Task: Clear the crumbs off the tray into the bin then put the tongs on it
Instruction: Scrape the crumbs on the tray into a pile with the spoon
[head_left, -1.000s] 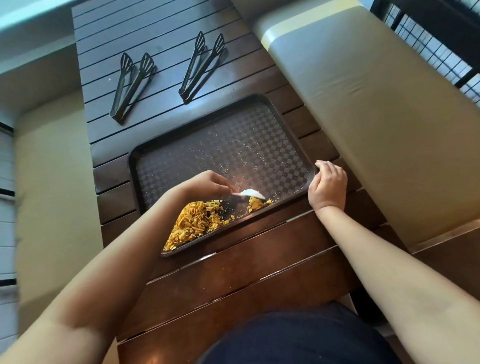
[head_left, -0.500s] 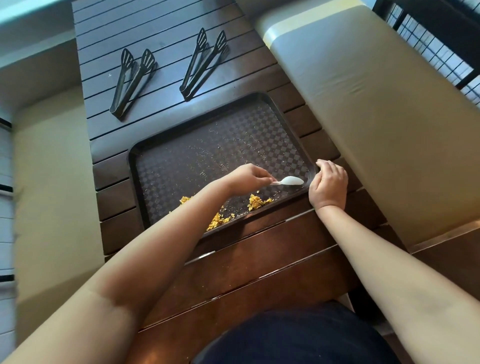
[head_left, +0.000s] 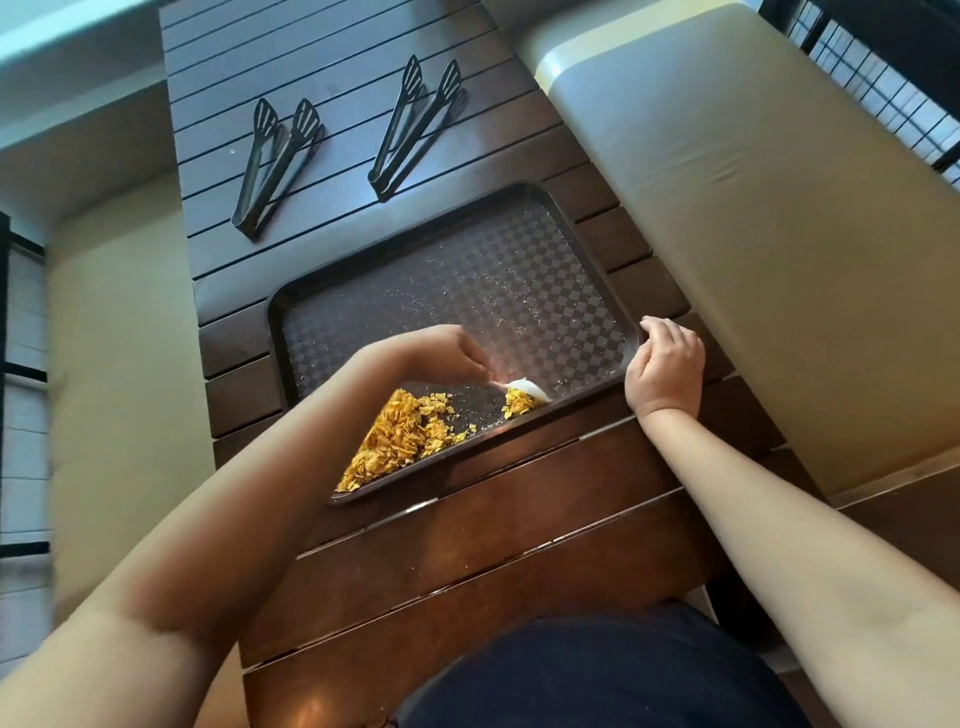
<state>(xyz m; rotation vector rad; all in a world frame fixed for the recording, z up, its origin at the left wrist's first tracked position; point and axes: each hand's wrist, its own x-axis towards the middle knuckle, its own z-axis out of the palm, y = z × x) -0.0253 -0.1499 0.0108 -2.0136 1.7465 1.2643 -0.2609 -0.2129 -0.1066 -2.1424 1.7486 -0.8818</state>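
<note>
Far left of frame: a tan cushioned seat (head_left: 119, 332) runs alongside the slatted dark wood tabletop (head_left: 467, 545). Upper left on the tabletop lie black tongs (head_left: 275, 166), arms a bit apart, tips toward the top of frame; a 2nd pair of tongs (head_left: 415, 124) lies just right of them at upper centre, same way round, both pairs well apart from the tray. Left forearm comes in from lower left & crosses the tray's near-left corner. Centre: the dark checker-textured tray (head_left: 363, 291) sits slightly skewed on the tabletop w/ fine specks scattered over its middle. A big heap of yellow-orange crumbs (head_left: 400, 441) is piled against the near rim at the tray's lower left, partly under the forearm. Left hand (head_left: 447, 353) is over the tray just above that heap, fingers curled tight round the handle of a white spoon (head_left: 527, 388); handle mostly hidden in the hand, some motion blur there. Spoon bowl points right & touches a small crumb clump (head_left: 517, 404) next to the near rim, apart from the big heap. Right of centre: right hand (head_left: 667, 366) grips the tray's near-right corner, fingers wrapped over the rim, thumb side toward the tray. Far right: a 2nd tan cushioned bench (head_left: 753, 223) fills the upper right, w/ a dark metal grille (head_left: 883, 78) in the top right corner.
</note>
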